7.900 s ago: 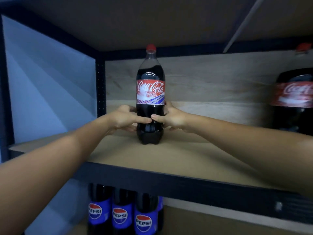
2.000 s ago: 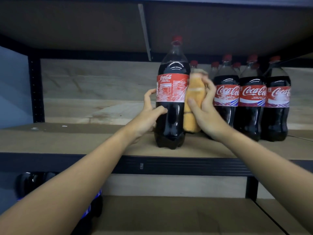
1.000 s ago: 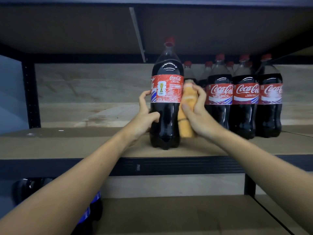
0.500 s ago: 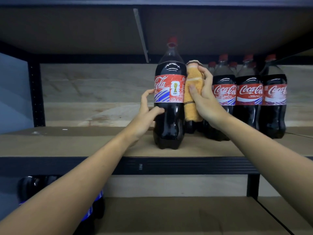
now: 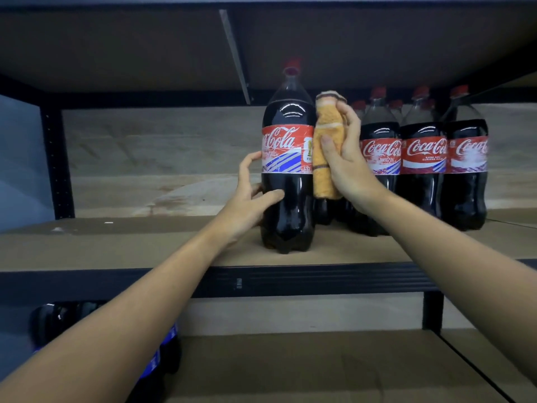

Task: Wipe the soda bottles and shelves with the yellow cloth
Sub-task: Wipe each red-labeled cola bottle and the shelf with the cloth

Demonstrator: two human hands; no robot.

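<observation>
Dim, soft pic; glare streaks on front bottle (image 5: 287, 181), edges bowed w/ wide-angle.

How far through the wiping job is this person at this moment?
Nothing shows as finished. In hand: the right hand presses the yellow cloth against the front bottle, steadied by the left hand. Probably left: the bottles behind and the shelf board.
</observation>
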